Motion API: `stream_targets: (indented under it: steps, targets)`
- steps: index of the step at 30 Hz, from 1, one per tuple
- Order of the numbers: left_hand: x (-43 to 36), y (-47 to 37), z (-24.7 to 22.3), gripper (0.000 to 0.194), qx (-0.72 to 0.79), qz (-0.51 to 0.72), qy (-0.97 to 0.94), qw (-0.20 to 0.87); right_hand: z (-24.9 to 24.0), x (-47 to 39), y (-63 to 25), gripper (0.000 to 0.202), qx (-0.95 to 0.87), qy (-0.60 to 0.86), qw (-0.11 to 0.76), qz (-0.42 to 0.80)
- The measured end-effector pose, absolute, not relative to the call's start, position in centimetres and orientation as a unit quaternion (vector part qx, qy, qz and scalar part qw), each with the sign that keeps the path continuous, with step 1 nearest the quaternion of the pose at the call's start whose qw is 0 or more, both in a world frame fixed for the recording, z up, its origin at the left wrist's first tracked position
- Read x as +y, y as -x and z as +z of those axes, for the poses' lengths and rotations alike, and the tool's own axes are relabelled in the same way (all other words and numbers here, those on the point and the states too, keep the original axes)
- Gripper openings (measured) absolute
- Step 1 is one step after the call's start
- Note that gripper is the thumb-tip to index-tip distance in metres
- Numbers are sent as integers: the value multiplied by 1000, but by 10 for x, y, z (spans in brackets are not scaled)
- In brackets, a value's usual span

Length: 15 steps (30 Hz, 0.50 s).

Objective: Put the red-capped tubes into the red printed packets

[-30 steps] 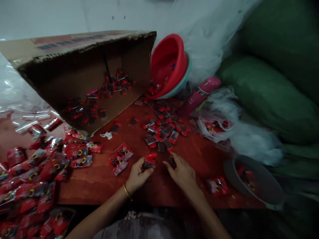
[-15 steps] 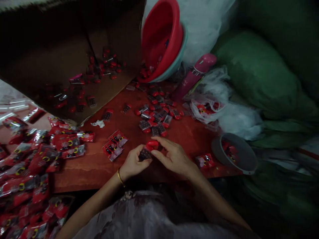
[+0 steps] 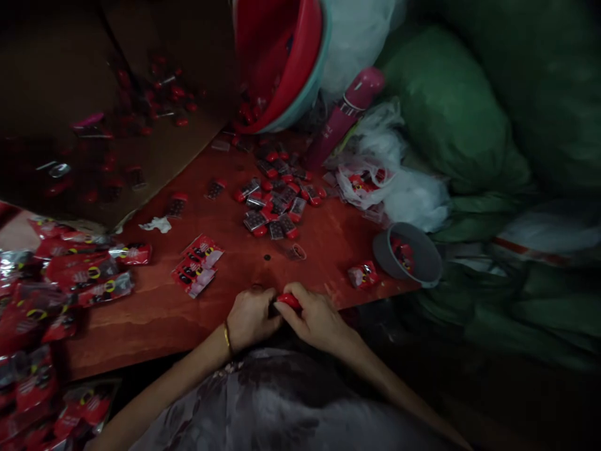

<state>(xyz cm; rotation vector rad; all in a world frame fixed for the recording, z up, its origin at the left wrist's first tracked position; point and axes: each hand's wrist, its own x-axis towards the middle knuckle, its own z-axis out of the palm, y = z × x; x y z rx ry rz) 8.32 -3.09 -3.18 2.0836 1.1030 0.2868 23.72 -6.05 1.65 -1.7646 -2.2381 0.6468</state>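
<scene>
Close to my body, at the table's front edge, my two hands meet over one small container. My right hand (image 3: 319,319) pinches its glossy red cap (image 3: 290,300) between thumb and fingers. My left hand (image 3: 251,318), with a gold bangle at the wrist, is closed around the other end, and its fingers hide most of that part. Beyond my hands lies a pile of similar small clear containers (image 3: 277,203) with red caps and dark contents. A clear plastic piece (image 3: 297,252) rests nearer to me. Printed red cards (image 3: 198,266) lie left of my hands.
A cardboard box (image 3: 188,150) holding more containers lies open at back left. Filled red packets (image 3: 89,269) crowd the left. Behind stand a tilted red basin (image 3: 300,81) and a pink flask (image 3: 345,116). A grey bowl (image 3: 385,254) and a red packet (image 3: 363,274) sit right.
Both hands have drawn down toward my body with the container, and my right fingers have closed on its red cap. The view has shifted, and a clear piece now shows on the table.
</scene>
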Motion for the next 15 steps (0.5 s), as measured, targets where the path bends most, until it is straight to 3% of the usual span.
stream_targets:
  steps: [7, 15]
  targets:
    - [-39, -97, -35, 18, 412, 117, -839, 337, 1, -70, -237, 36, -791, 600, 96, 79]
    - [-36, -93, -25, 13, 370, 168, -821, 401, 20, -59, -234, 36, -862, 474, 174, -41]
